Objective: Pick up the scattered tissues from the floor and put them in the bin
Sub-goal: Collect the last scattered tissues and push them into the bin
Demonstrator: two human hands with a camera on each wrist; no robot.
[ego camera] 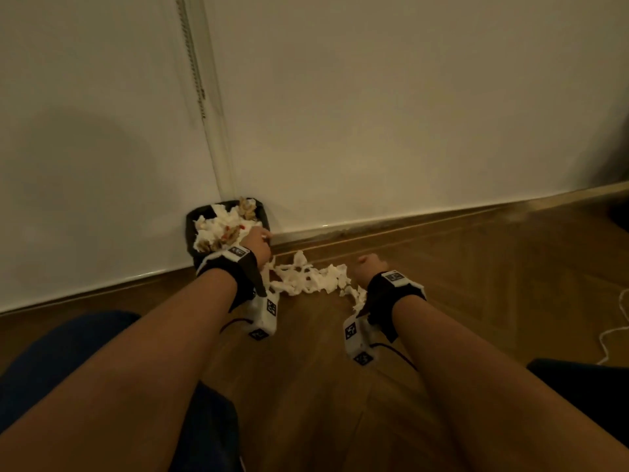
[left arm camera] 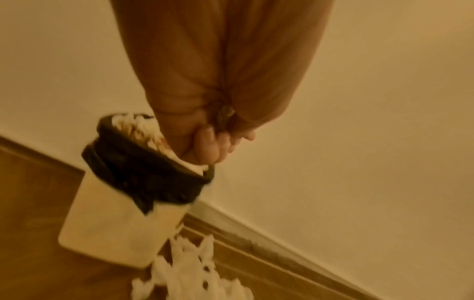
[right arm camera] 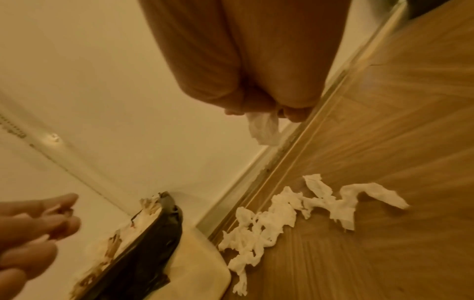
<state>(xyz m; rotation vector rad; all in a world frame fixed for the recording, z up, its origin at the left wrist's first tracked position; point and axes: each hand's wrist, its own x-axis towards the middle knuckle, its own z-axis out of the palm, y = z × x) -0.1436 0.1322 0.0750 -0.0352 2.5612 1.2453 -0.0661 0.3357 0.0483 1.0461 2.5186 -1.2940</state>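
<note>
A cream bin (ego camera: 262, 216) with a black liner (left arm camera: 143, 172) stands in the wall corner, heaped with white and stained tissues (ego camera: 221, 226). My left hand (ego camera: 260, 240) hovers over the bin's right rim, its fingers (left arm camera: 212, 146) loosely curled with no tissue showing in them. A trail of torn white tissues (ego camera: 306, 277) lies on the wooden floor just right of the bin (right arm camera: 200, 263), along the skirting. Beyond the trail's right end, my right hand (ego camera: 367, 264) is raised above the floor and pinches a small white tissue (right arm camera: 264, 130).
White walls meet at the corner behind the bin, where a blind chain (ego camera: 195, 63) hangs. A skirting board (ego camera: 408, 223) runs to the right. A white cable (ego camera: 612, 335) lies on the floor at far right. My knees in dark blue (ego camera: 68, 352) are at the bottom.
</note>
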